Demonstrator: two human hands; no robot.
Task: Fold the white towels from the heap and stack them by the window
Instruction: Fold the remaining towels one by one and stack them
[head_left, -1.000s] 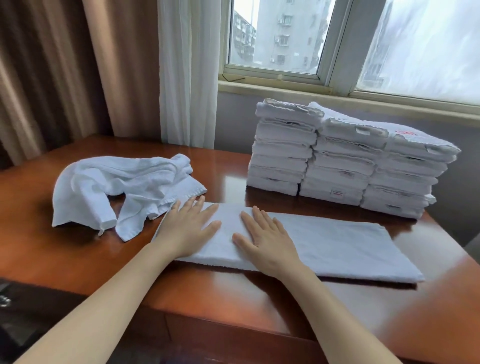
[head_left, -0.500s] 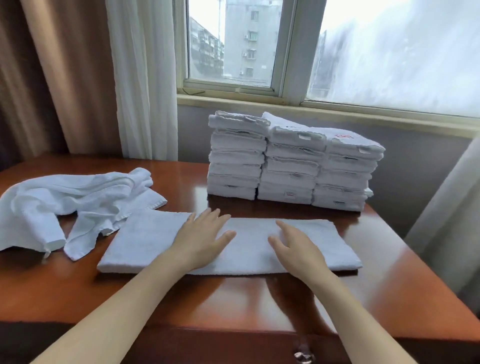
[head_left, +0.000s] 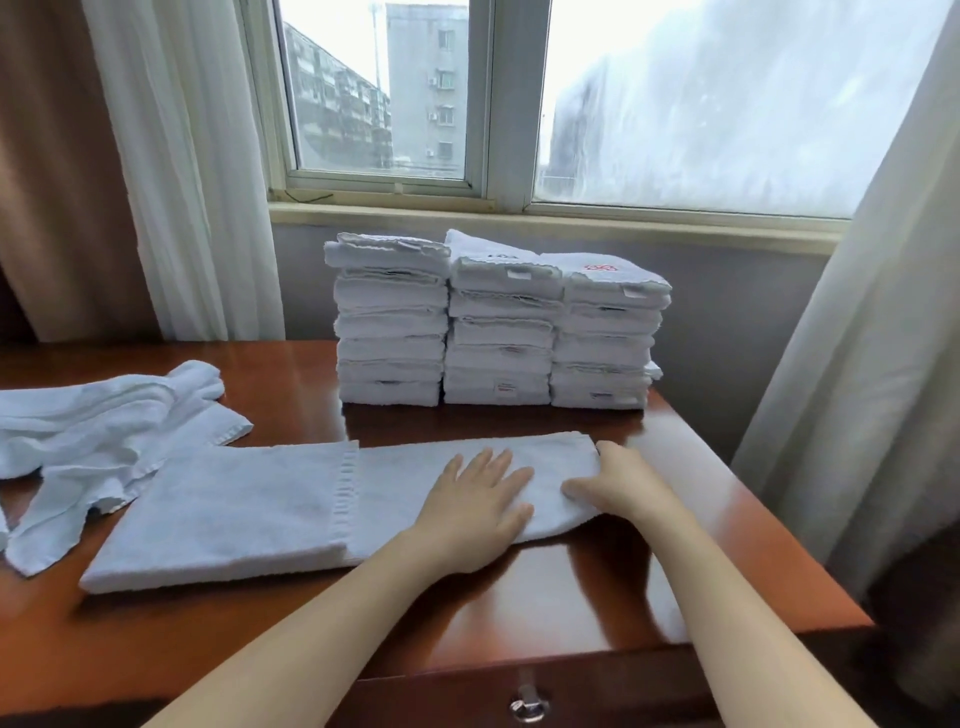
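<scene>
Right hand (head_left: 621, 486) grips the right end of the long folded towel (head_left: 291, 506), thumb on top, fingers curled over the edge. Left hand (head_left: 475, 512) lies flat just beside it, fingers spread, palm pressing the towel onto the wooden table (head_left: 701, 525). The towel spans lower centre of the frame. An unfolded heap (head_left: 98, 434) lies at left. Three stacks of folded towels (head_left: 496, 322) stand at centre, below the window (head_left: 519, 104).

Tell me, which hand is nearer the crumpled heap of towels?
Left. The left hand lies flat on the long towel, closer to the heap; the right hand grips that towel's far end.
</scene>
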